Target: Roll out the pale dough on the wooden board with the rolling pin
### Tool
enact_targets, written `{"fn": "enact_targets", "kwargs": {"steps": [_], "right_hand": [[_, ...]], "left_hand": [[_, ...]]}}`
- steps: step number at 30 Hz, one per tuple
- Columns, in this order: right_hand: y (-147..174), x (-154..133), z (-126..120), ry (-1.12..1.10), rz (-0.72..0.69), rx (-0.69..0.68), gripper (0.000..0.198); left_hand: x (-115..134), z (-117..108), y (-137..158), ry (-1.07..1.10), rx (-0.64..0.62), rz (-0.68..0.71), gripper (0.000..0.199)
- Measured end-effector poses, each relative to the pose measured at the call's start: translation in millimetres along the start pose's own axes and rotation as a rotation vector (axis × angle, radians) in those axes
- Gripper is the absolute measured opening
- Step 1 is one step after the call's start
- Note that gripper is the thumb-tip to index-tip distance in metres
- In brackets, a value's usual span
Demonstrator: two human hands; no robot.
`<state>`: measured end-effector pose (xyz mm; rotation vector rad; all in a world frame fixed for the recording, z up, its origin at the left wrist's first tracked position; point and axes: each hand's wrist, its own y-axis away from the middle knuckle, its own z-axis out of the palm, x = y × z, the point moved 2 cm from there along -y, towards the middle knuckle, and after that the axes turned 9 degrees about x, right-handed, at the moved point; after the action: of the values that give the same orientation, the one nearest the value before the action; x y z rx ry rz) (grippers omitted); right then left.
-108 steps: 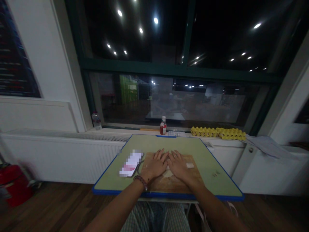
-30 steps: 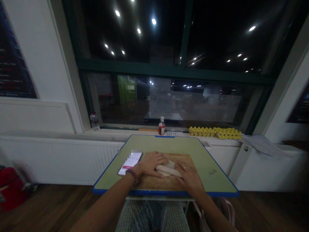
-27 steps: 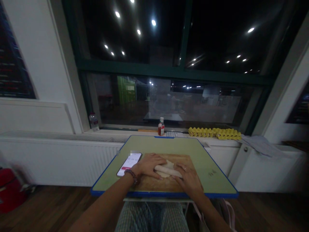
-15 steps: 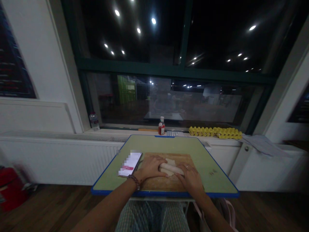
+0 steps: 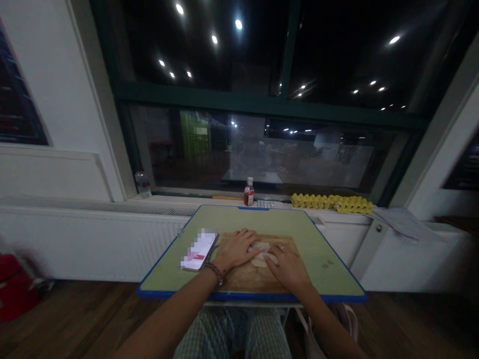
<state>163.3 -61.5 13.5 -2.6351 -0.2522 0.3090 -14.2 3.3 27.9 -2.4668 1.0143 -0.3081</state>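
One wide window in a dark green frame (image 5: 209,97) rises over the scene, its glass dotted with bright lights; below it a white radiator (image 5: 93,244) runs along the wall, with a red fire extinguisher (image 5: 15,289) on the wooden floor at far left; a pale green table (image 5: 224,219) edged in blue stands before the sill, a person in checked trousers (image 5: 232,331) seated at it; near the table's front edge lies a wooden board (image 5: 254,283); a yellow egg tray (image 5: 331,202) rests on the sill toward the right; the left hand (image 5: 237,248) lies palm down over the board, thumb reaching right, its grip hidden and impossible to tell; the right hand (image 5: 290,267) closes thumb and fingers about one end of a pale rolling pin (image 5: 273,258), mostly covered by the hands; a thin sheet of dough (image 5: 261,262) lies on the board beneath the pin; a phone (image 5: 201,251), screen lit and partly pixelated, lies left of the board; a clear plastic bottle (image 5: 142,184) stands at the sill's left end, a smaller bottle with red liquid (image 5: 249,193) near its middle; a beaded bracelet (image 5: 216,273) circles the left wrist, a ring (image 5: 282,248) one finger of the right hand.
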Motion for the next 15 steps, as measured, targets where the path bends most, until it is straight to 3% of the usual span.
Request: {"fn": "enact_targets", "kwargs": {"steps": [9,15], "right_hand": [[-37,-9,3,0.107,0.046,-0.098,0.045],[-42,-5,19,0.087,0.047,-0.125,0.045]], "left_hand": [[-16,23,-18,0.122,-0.184,-0.111,0.055],[-27,35,-36,0.112,-0.311,-0.375,0.065]]}}
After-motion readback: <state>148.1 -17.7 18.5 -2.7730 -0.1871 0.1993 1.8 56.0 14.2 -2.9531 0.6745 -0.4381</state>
